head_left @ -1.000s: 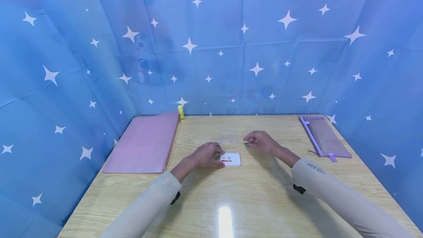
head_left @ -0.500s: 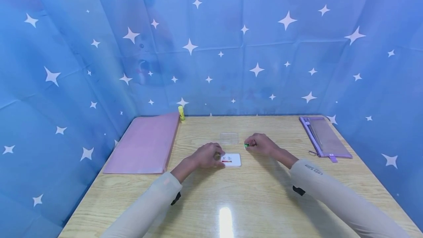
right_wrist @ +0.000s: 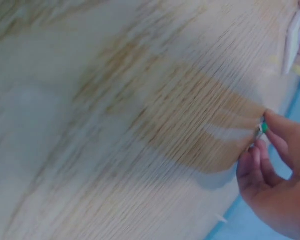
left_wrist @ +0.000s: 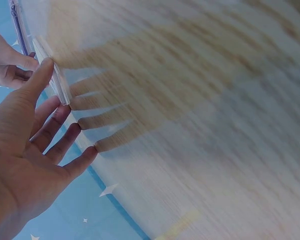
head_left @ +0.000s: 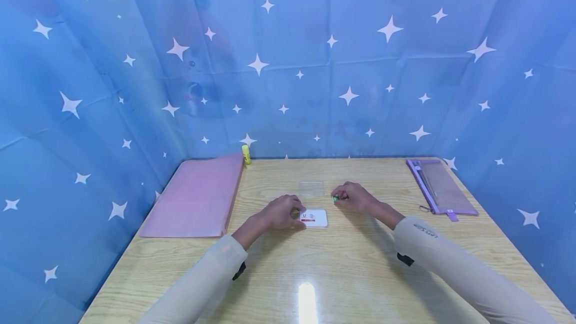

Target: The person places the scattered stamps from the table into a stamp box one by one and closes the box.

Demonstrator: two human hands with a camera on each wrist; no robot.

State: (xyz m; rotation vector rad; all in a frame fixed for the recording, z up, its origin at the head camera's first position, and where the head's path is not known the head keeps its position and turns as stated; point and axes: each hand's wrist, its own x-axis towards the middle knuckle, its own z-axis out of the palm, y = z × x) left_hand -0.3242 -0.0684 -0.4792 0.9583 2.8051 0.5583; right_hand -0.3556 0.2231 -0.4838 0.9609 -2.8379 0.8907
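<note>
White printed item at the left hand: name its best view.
The head view: the white printed item shows its labelled face there. The left wrist view gives it edge-on, partly covered; the right wrist view, edge-on at the upper right.

Screened-off work nook; couldn't tell home or office.
Blue star-print cloth (head_left: 297,24) walled in a wood-grain bench (head_left: 360,284); pink folder (head_left: 193,199), yellow tube (head_left: 246,154), purple zip pouch (head_left: 443,186) looked like stationery.

Blue curtain (head_left: 292,29) with white stars, upper frame; tan wood-grain table (head_left: 360,274), lower.
Pink folder (head_left: 193,196), left; yellow tube (head_left: 246,155), left of centre; red-striped white card (head_left: 314,218), centre; green piece (head_left: 335,199), right of centre; purple-edged pouch (head_left: 443,186), right; beige sleeves (head_left: 198,279), bottom.
</note>
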